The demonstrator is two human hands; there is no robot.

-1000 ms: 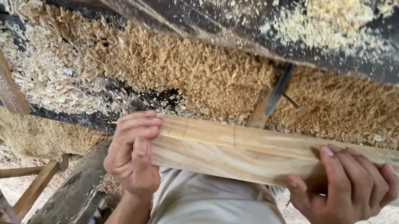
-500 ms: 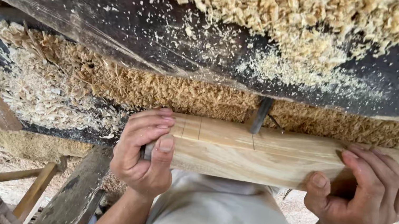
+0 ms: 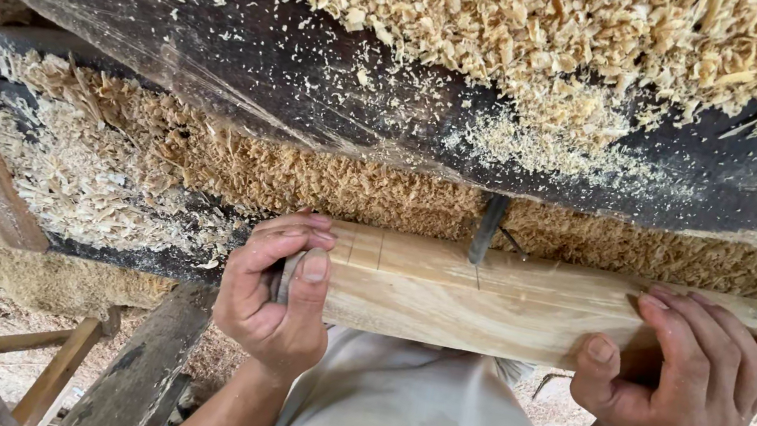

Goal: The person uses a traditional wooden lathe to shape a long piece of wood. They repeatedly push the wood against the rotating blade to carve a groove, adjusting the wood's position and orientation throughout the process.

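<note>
Against the dark counter (image 3: pixel 223 46), your left hand (image 3: pixel 277 293) and right hand (image 3: pixel 687 374) clench the plank (image 3: pixel 505 309); shavings (image 3: pixel 530 24) could let it skid into the metal blade (image 3: pixel 487 228).

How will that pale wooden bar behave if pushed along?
Likely stiff: the wooden bar spans straight between the left hand and right hand. Flat faces make rolling unlikely. Loose wood shavings nearby might let it slide.

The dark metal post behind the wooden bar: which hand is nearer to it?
Left. The left hand grips the bar's end, left of the post. The right hand grips farther along, right of it.
</note>
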